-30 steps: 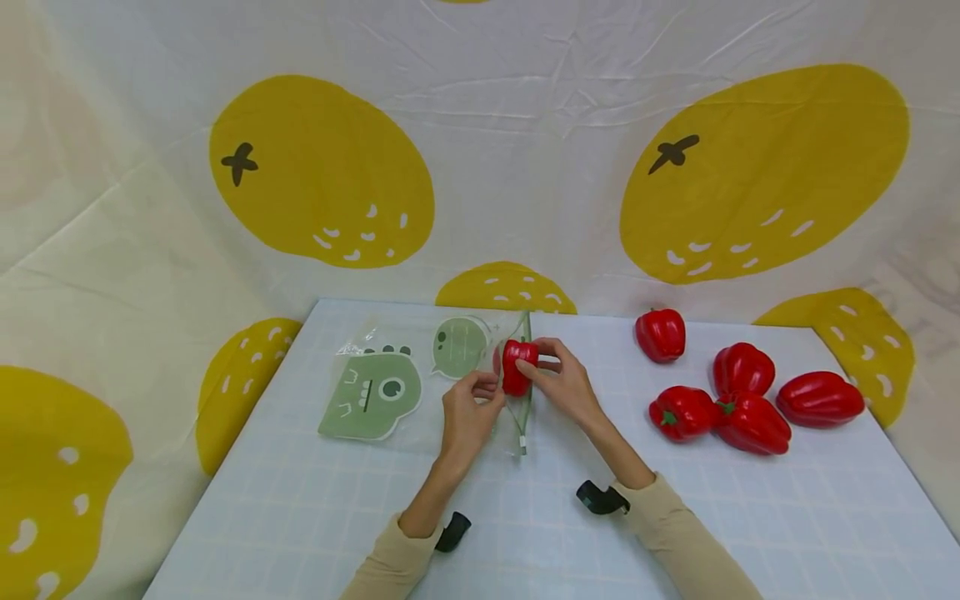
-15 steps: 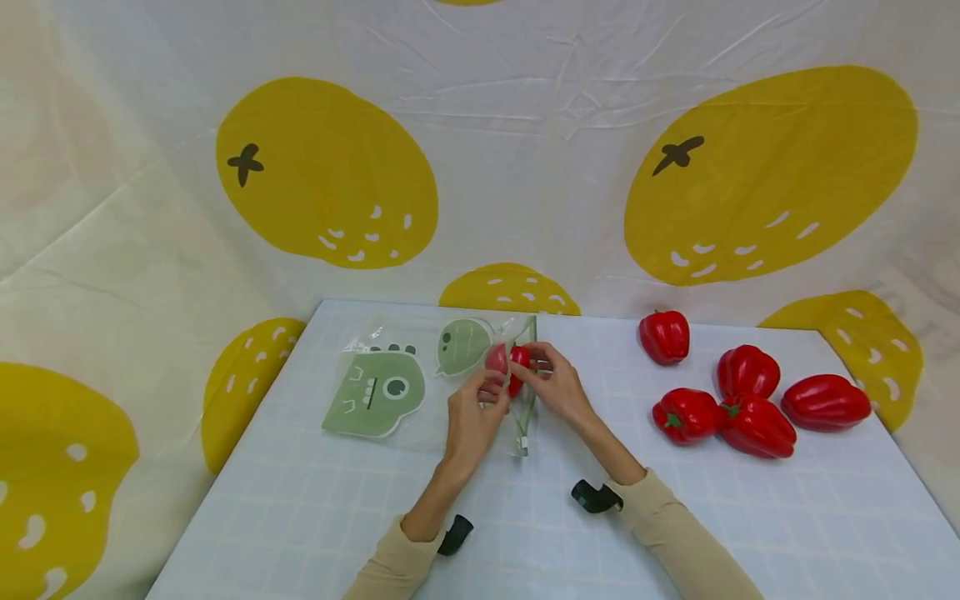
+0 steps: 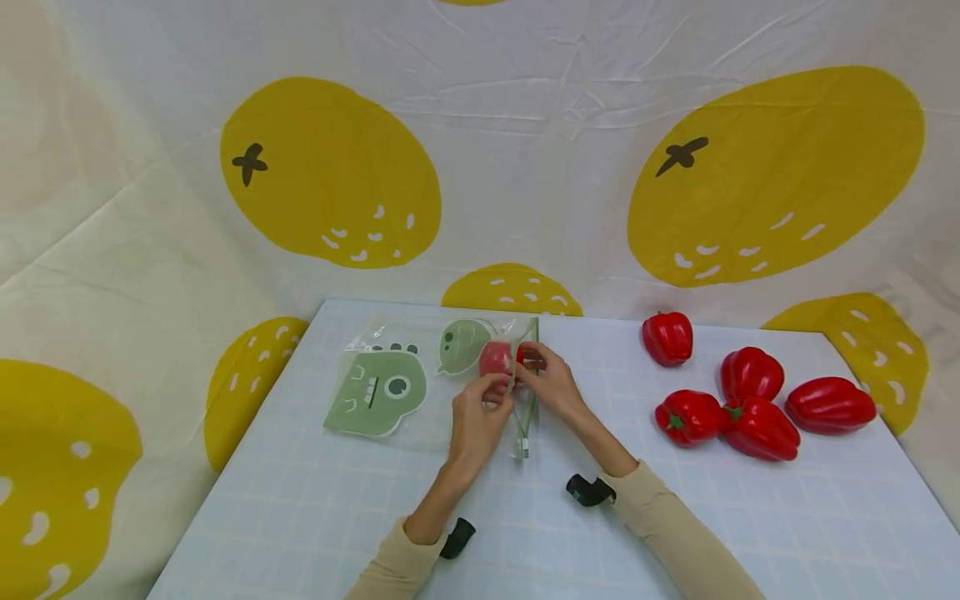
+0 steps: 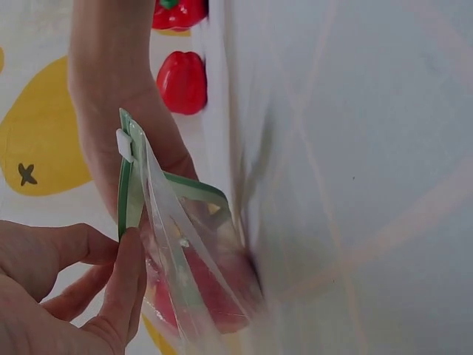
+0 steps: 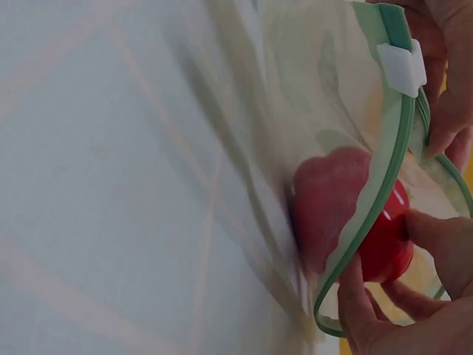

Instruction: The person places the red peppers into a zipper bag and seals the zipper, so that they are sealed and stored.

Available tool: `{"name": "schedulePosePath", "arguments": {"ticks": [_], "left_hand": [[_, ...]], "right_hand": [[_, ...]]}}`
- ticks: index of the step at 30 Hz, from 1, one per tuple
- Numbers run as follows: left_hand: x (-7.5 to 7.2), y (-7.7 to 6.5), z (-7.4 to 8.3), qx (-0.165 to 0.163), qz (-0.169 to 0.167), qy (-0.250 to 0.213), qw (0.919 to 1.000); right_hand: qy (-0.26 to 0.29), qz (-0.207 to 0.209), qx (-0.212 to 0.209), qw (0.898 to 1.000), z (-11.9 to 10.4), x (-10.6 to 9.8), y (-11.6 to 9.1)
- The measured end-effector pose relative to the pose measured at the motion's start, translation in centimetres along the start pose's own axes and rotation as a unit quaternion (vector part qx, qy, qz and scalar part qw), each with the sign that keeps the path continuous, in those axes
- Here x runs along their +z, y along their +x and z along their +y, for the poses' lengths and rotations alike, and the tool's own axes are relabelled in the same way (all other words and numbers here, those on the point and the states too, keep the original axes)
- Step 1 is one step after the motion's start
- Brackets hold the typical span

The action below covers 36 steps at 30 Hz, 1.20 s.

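Note:
A clear zip bag (image 3: 382, 392) with green dinosaur print lies flat, its green-edged mouth facing right. My left hand (image 3: 478, 421) pinches the upper edge of that mouth between thumb and fingers, as the left wrist view shows. At the opening my right hand (image 3: 555, 385) holds a red bell pepper (image 5: 388, 240) with thumb and fingertips. Most of the pepper sits behind the film inside the bag, while its near end shows bare at the mouth. A white slider (image 5: 401, 66) is on the green zip strip, and the strip gapes apart around the pepper.
Several red bell peppers (image 3: 761, 429) lie on the table (image 3: 600, 554) to the right, and one pepper (image 3: 667, 339) is set farther back. Behind the table's far edge hangs a white cloth (image 3: 532, 167) with yellow fruit print.
The bell pepper has moved left, deeper into the bag, with my right hand following it. My left hand keeps pinching the bag's edge and has shifted slightly right.

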<state>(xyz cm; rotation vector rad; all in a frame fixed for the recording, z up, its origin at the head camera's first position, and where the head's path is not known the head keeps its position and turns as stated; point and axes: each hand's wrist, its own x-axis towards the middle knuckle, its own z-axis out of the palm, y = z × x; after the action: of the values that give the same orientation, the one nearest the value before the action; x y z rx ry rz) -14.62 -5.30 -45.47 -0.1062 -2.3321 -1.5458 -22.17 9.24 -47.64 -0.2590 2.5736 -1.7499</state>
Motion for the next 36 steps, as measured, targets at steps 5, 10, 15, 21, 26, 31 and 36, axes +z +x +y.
{"name": "schedulePosePath", "arguments": {"ticks": [5, 10, 15, 21, 26, 31, 36], "left_hand": [[0.1, 0.1, 0.0, 0.023, 0.014, -0.015, 0.9995], [0.1, 0.1, 0.0, 0.032, 0.014, -0.019, 0.9992], [0.0, 0.0, 0.1, 0.028, 0.006, -0.023, 0.9993], [0.0, -0.2, 0.0, 0.027, -0.009, -0.029, 0.9992], [-0.1, -0.2, 0.1, 0.031, -0.014, -0.030, 0.9990], [-0.2, -0.2, 0.2, 0.035, -0.012, -0.029, 0.9989], [-0.3, -0.2, 0.1, 0.036, -0.010, -0.021, 0.9991]], "right_hand": [[0.011, -0.004, 0.000, 1.000, 0.0, 0.2, 0.4], [0.049, -0.032, 0.005, 0.998, -0.2, 0.1, 0.5], [0.074, -0.064, 0.013, 0.995, -0.8, 0.0, 0.6], [0.069, -0.076, 0.010, 0.995, 0.0, 0.2, 1.1], [0.064, -0.065, 0.017, 0.996, -0.2, 0.6, 1.4], [0.059, -0.063, 0.028, 0.996, -0.5, 1.0, 1.6], [0.056, -0.068, 0.029, 0.996, -0.5, 1.4, 1.9]]}}
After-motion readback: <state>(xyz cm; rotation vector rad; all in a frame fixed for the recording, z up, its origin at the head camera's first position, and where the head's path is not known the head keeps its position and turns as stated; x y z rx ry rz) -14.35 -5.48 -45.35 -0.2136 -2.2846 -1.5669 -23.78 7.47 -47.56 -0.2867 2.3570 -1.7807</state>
